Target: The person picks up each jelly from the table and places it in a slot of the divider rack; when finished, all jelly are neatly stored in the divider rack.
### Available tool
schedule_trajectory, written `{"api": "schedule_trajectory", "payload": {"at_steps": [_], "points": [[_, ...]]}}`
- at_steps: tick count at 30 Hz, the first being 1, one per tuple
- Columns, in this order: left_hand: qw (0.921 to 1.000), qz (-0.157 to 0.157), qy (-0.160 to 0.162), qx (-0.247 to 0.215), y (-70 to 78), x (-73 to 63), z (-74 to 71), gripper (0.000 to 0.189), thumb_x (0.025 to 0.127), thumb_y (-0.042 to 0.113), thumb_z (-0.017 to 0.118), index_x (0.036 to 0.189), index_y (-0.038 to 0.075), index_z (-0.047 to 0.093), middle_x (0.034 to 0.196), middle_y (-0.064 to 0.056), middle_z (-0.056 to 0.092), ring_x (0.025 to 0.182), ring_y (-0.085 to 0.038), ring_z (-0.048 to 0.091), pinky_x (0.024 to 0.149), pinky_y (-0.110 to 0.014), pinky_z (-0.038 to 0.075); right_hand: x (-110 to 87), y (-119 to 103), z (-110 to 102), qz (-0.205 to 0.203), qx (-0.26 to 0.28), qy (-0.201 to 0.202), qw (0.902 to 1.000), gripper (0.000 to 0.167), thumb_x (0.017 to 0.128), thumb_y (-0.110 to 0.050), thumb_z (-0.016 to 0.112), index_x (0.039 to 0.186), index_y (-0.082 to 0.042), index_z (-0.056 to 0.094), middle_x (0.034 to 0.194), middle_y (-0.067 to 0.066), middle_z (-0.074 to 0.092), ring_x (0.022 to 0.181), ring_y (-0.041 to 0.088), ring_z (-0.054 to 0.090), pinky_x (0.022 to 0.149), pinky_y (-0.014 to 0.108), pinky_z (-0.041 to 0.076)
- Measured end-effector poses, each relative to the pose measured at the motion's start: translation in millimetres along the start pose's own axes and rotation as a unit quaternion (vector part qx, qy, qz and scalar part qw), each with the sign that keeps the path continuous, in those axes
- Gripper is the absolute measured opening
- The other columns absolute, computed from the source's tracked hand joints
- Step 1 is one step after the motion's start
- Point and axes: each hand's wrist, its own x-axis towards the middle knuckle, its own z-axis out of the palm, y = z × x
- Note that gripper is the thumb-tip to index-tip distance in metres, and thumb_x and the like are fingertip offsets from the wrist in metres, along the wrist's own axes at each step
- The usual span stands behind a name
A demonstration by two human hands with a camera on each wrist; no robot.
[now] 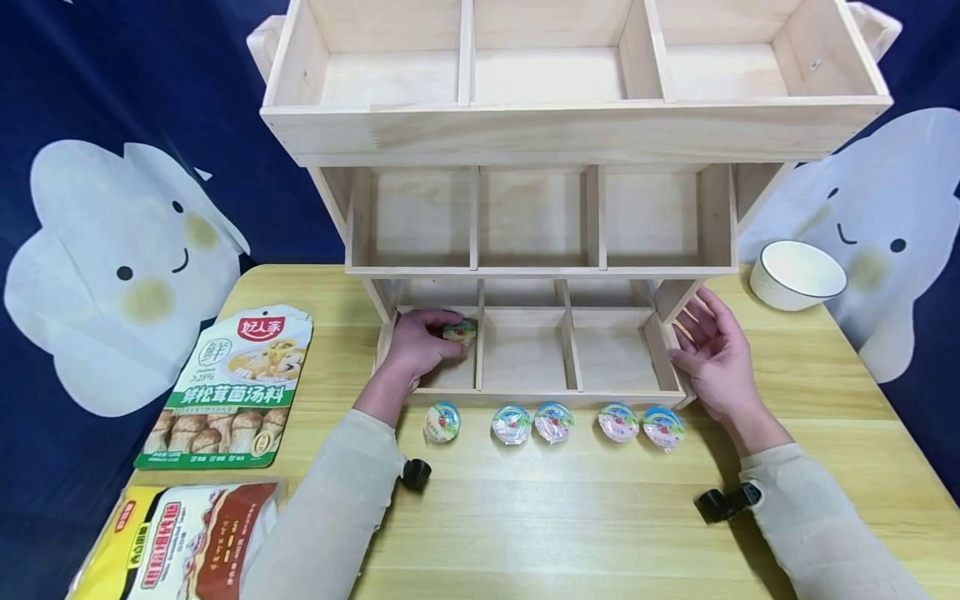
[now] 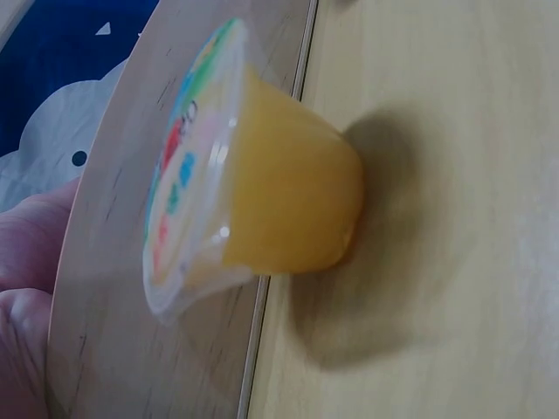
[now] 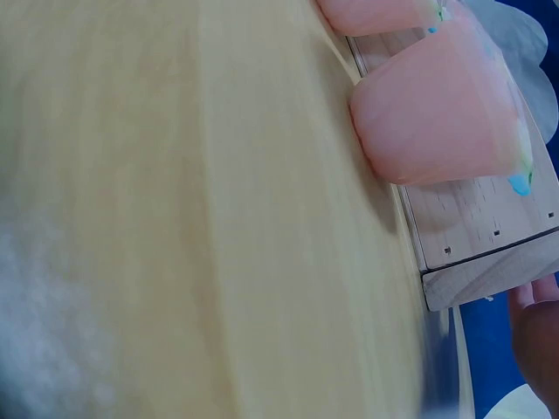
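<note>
My left hand [image 1: 422, 342] reaches into the left compartment of the wooden rack's [image 1: 577, 133] bottom tier. Between its thumb and fingers it pinches a jelly cup [image 1: 459, 332] with a printed lid. My right hand [image 1: 716, 358] is at the rack's right side, its fingers loosely bent beside the bottom tier's outer wall. Several jelly cups stand on the table along the front of the rack: a yellow one [image 2: 297, 175] at the left, close up in the left wrist view, and pink ones at the right, such as the pink jelly cup [image 3: 437, 113] in the right wrist view.
A green-and-white soup seasoning pouch [image 1: 225, 387] lies on the table [image 1: 525, 525] at the left, with a yellow, white and brown bag [image 1: 176, 542] nearer me. The white bowl [image 1: 797, 275] stands at the back right. Dark blue cloth [image 1: 187, 50] with cloud figures hangs behind.
</note>
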Motion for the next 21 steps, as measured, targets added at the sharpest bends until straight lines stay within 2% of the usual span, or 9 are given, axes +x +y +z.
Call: {"api": "schedule_trajectory", "payload": {"at_steps": [21], "points": [[0.9999,-0.012,-0.003,0.002,-0.8,1.4,-0.1,0.053,0.065,-0.008,0.085,0.115,0.005,0.073,0.11,-0.013,0.067,0.101,-0.028,0.06,0.088,-0.036,0.053,-0.1,0.2,-0.2,0.001,0.001,0.001,1.0,0.098,0.065,0.045,0.034,0.15,-0.004,0.04,0.143,0.021,0.049,0.125,0.028,0.052,0.105,0.029,0.044]]}}
